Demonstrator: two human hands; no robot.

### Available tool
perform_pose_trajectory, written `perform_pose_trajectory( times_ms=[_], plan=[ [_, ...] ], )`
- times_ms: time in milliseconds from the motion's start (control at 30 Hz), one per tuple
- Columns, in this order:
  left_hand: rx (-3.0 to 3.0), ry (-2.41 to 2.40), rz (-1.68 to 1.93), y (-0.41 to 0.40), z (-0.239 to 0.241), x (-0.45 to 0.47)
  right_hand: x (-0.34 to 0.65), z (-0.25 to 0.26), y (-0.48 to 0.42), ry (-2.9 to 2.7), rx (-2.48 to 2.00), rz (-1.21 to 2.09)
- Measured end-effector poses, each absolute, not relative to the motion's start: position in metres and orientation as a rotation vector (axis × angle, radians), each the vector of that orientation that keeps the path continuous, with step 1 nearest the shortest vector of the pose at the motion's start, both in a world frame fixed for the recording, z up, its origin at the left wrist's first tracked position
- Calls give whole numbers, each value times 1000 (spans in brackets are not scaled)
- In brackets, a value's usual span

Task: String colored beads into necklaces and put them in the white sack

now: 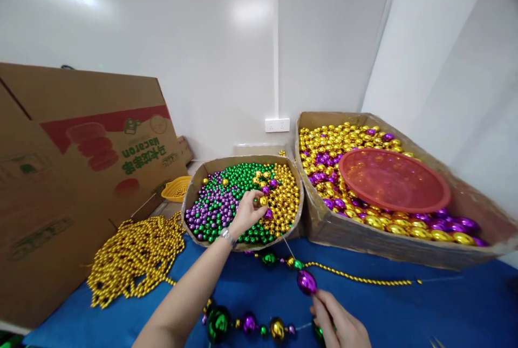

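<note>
My left hand (247, 212) reaches into a cardboard tray (190, 199) of small green, purple and gold beads and pinches a gold bead (263, 201) between thumb and fingers. My right hand (340, 322) is low at the bottom edge, closed on a beaded strand (251, 324), just under a large purple bead (306, 282) threaded on it. A thin needle or wire (288, 247) rises from the strand toward the tray. The strand carries large green, purple and gold beads and a thin gold section (364, 279) running right.
A large box (319, 224) of big gold and purple beads holds a red plastic bowl (392, 179). A heap of gold bead strings (133, 256) lies left on the blue table cover (445, 310). A printed cardboard carton (60, 175) stands left, with a yellow basket (176, 189) behind.
</note>
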State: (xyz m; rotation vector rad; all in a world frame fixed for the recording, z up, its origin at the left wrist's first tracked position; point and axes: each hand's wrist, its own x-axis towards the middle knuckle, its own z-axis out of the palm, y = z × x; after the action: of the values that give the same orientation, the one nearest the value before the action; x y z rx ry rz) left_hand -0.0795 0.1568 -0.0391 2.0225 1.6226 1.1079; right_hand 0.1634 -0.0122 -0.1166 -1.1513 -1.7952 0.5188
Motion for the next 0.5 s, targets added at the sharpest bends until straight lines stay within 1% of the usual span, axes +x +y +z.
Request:
perform_pose_trajectory(
  times_ms=[167,233,367,500],
  plan=[
    [1331,1044,1284,88,-42,-72,158,-109,-14,-1892,-1093,334],
    [1100,903,1333,70,-39,-68,155,-107,-16,-1912,-1067,266],
    [815,769,1399,53,-37,-61,151,-104,-19,-1958,-1021,137],
    [756,747,1422,45,-40,-56,151,-102,-21,-1990,-998,36]
  ],
)
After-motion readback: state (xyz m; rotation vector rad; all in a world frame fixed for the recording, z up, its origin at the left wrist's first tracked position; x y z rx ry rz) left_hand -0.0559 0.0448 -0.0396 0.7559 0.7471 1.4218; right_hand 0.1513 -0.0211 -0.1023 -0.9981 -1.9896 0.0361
